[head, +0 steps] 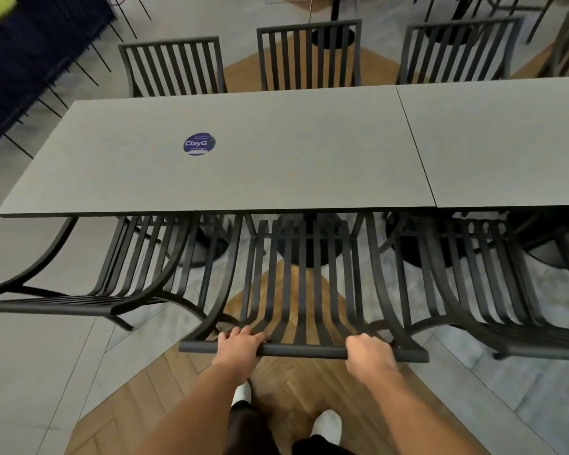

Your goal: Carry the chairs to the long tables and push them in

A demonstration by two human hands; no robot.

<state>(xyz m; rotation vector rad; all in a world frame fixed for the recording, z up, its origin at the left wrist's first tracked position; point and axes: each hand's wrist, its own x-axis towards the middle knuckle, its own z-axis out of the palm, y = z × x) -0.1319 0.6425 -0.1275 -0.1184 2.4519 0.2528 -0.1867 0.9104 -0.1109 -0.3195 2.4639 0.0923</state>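
A black slatted metal chair [304,284] stands in front of me with its seat partly under the long grey table [276,165]. My left hand [240,343] grips the chair's top rail near its left end. My right hand [368,351] grips the same rail near its right end. The front of the seat is hidden beneath the tabletop. A round blue sticker [198,144] lies on the table.
Similar black chairs flank mine: one on the left [122,274] and one on the right [493,280]. Three more chairs [309,54] line the far side. A second grey table [506,139] abuts on the right. Round table bases [312,241] stand underneath.
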